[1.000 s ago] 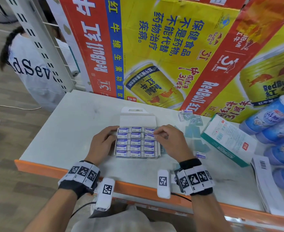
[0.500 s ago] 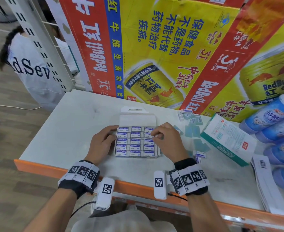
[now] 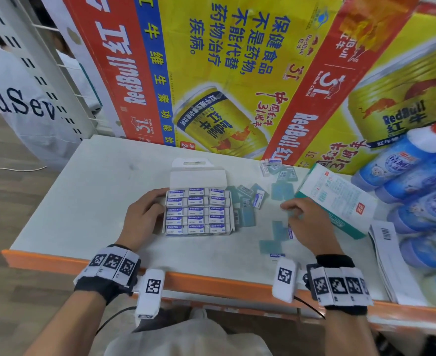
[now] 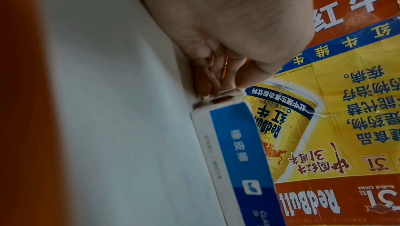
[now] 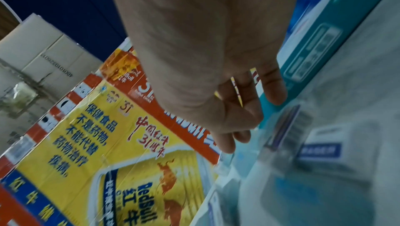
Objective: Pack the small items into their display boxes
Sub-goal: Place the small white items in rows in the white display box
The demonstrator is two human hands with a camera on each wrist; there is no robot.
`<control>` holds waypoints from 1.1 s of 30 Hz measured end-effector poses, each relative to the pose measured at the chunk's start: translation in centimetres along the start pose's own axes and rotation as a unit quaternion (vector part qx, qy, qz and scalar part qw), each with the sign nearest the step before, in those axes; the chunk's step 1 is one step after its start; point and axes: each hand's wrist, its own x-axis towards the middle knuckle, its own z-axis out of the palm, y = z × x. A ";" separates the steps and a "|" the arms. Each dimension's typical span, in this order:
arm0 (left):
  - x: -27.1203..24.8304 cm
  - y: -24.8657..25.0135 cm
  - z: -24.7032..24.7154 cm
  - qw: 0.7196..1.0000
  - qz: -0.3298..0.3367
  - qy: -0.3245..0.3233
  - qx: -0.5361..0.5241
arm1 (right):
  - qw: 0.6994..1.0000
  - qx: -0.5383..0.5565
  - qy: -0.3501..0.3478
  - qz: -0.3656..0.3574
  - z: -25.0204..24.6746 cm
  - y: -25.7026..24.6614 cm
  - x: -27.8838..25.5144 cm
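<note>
— Being steadied at its left edge by the left hand (image 3: 145, 217), fingers curled against the corner, is the display box (image 3: 198, 210), centre of the frame; is anything being held by the right hand (image 3: 306, 224)?

— Nothing that can be seen; its fingers are being kept loosely bent, hovering over the loose erasers (image 3: 276, 229) scattered right of the box.

— Which hand is being favoured for the next pick?

— The right, probably: the erasers are lying beneath and just left of it, long axes pointing every way, so a turn is likely being called for.
</note>
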 end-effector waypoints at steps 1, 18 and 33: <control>0.0 0.0 0.0 1.000 -0.004 -0.003 -0.005 | 1.000 -0.012 -0.004 0.006 -0.3 0.6 -0.2; -0.4 0.6 -0.3 0.999 0.000 -0.014 0.037 | 0.993 0.111 0.009 -0.038 1.0 -1.7 -0.1; 0.0 0.3 -0.2 0.999 0.019 -0.004 0.039 | 0.966 0.097 -0.113 -0.211 6.8 -10.4 -0.1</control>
